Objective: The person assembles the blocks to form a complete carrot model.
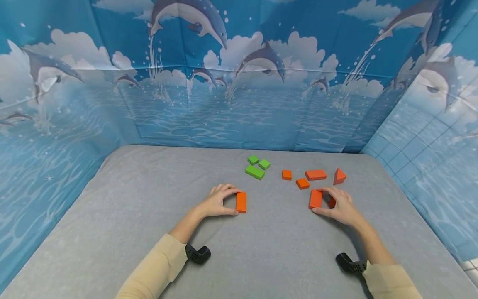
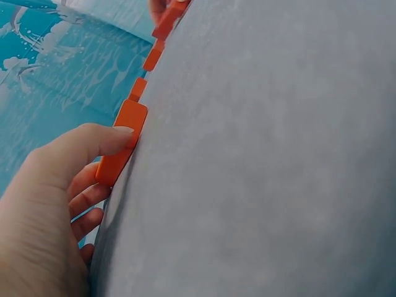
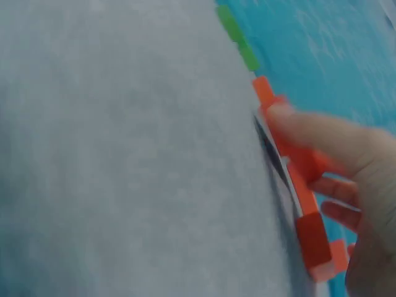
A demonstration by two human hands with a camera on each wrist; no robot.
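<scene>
My left hand pinches an orange rectangular block by its two ends, thumb at the near end and fingers at the far one. In the left wrist view the thumb overlaps that block close to the grey cloth. Over to the right, my right hand holds a second red-orange rectangular block between thumb and fingers. A dark shadow lies beside this block in the blurred right wrist view. Another red-orange block shows through the right hand's curve, mostly hidden by it.
Beyond the right hand lie two small orange blocks, a long one and a triangular one. Several green blocks form a cluster at the back middle. A dolphin-print curtain borders the grey-covered table.
</scene>
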